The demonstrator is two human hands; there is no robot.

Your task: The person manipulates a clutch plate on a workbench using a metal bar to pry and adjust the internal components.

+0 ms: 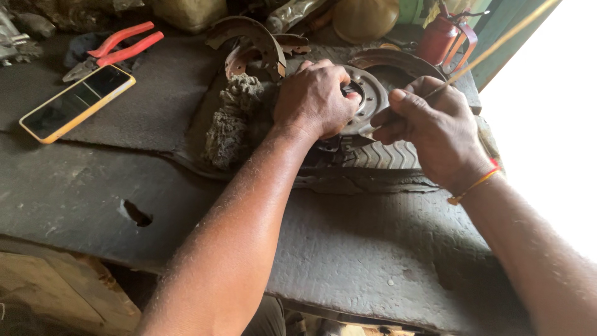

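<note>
Now left hand (315, 99) presses flat on the metal disc (368, 99); right hand (432, 127) pinches a thin tool (398, 111) — keep disc steady, tool low.

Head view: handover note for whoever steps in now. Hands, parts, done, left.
Left hand: pressed down on the round metal brake plate, fingers at its centre hole.
Right hand: pinching a thin rod-like tool against the plate's edge.
Plate lies on a tyre piece on the dark bench; knotted rag beside it, rusty brake shoes behind.
Pliers and phone lie far left.
Done: plate seated and steadied.
Left: cannot tell; the contact point is hidden.
</note>
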